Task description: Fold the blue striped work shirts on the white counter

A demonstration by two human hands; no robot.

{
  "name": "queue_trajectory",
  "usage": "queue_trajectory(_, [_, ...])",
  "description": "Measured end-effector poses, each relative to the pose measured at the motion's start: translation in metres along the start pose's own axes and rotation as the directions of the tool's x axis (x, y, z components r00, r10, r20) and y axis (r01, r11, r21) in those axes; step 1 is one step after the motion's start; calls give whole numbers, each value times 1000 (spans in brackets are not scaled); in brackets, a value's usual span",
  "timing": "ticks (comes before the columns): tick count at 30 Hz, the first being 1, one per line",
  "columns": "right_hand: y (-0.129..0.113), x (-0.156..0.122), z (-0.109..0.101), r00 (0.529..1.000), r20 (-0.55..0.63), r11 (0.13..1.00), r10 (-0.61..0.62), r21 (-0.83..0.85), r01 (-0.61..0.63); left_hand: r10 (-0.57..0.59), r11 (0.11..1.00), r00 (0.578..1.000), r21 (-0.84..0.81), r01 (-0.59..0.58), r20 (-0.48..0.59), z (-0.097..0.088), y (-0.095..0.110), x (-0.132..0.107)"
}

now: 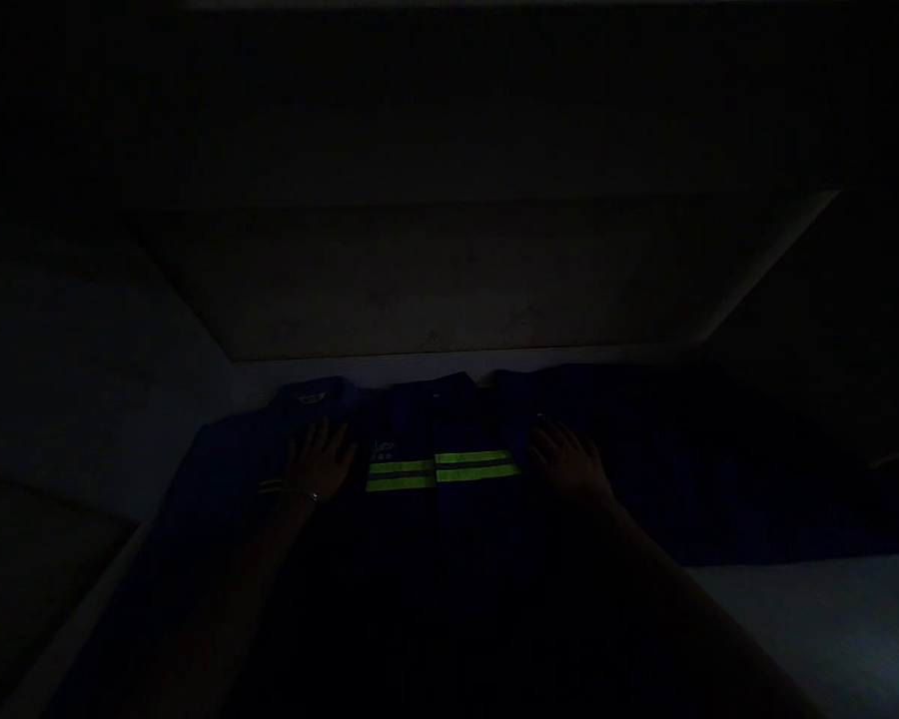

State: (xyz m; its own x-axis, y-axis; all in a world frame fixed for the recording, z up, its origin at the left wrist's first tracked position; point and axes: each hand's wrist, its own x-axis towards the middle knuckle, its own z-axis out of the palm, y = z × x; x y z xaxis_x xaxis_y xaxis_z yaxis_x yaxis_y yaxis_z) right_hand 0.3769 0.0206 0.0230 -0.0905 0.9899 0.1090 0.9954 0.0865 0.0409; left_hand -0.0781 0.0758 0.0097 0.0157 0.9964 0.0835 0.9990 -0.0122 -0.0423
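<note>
A dark blue work jacket (479, 519) lies spread out, its collar toward the far side. Bright yellow-green bands with a grey stripe cross its chest, and small pale lettering sits above the left band. My left hand (320, 459) rests flat on the cloth left of the bands, fingers spread, with a thin bracelet at the wrist. On the other side of the bands, my right hand (567, 461) lies on the blue cloth with its fingers stretched out. Near the left collar a pale label (312, 398) shows. Darkness hides the lower part of the garment.
The cloth lies on a pale surface (816, 609), bare at the lower right. Behind it stands a plain wall (449, 280), with darker side panels at left and right. The whole scene is very dim.
</note>
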Motion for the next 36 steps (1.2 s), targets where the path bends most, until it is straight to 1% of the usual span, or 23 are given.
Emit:
queue_trajectory(3, [0,-1,-1,1000,10,1000,-5,5,5,-13,1000,1000,0,13,-8,-3,2,-2])
queue_trajectory(7, [-1,1,-1,998,42,999,40,29,-41,-21,999,997,46,24,-68,-8,9,-5])
queue_trajectory(11, [-1,2,-6,997,65,999,33,40,-36,26,999,992,46,-20,-124,-25,21,-14])
queue_trajectory(13, [-4,-1,-11,998,43,998,45,31,-46,33,999,992,-3,-33,-119,-35,27,-23])
queue_trajectory(15, [-10,-7,-16,999,-16,999,50,18,-50,35,998,994,-54,-41,-104,-40,32,-36])
queue_trajectory(17, [-17,-15,-16,997,-72,1000,21,10,-21,61,995,995,-79,-66,-74,-38,35,-51])
queue_trajectory(18, [-21,-19,-14,997,-78,1000,-4,8,5,78,993,996,-86,-82,-46,-34,35,-58])
queue_trajectory(20, [-28,-27,-8,997,-55,999,-51,7,51,92,991,995,-104,-88,29,-24,36,-71])
queue_trajectory(22, [-32,-31,-2,997,-33,998,-67,7,67,78,990,994,-121,-68,79,-15,37,-79])
queue_trajectory(25, [-33,-32,5,998,-25,998,-65,10,65,62,991,995,-123,-52,79,-8,36,-82])
queue_trajectory(29, [-30,-30,3,997,-16,997,-74,32,75,73,991,995,-120,-65,64,-11,37,-79])
queue_trajectory(31, [-29,-29,-2,998,-28,995,-65,75,67,65,990,997,-125,-59,50,-15,40,-80])
queue_trajectory(33, [-28,-30,-7,998,-49,986,-47,161,55,41,989,999,-142,-36,33,-20,44,-87])
queue_trajectory(35, [-25,-39,-12,996,-88,955,-19,292,44,17,979,999,-205,-7,46,-26,45,-105])
queue_trajectory(36, [-22,-48,-15,994,-106,929,5,369,35,3,965,998,-260,14,63,-28,44,-120])
